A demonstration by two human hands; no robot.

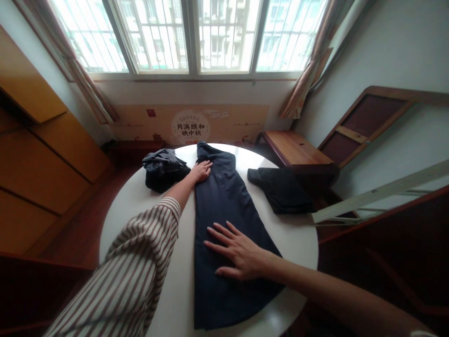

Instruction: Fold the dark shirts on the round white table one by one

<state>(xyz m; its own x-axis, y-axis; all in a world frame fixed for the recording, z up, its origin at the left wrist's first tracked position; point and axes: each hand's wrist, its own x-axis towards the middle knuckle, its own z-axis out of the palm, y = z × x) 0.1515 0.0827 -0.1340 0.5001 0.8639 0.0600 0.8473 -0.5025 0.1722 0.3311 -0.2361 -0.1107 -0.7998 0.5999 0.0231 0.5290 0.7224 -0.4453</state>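
Note:
A long navy-blue garment, perhaps trousers folded lengthwise, lies flat on the white round table. It is narrow at the far end and wider near me. My left hand rests on its left edge near the far end, fingers stretched out. Lower down, my right hand lies flat with spread fingers on the broad part of the cloth. Just left of my left hand sits a loose heap of dark clothes. A neatly folded black garment lies at the table's right edge.
Behind the table, a long printed box stands under the barred window. To the right are a wooden bench and a pale rail. Wooden cabinets line the left side.

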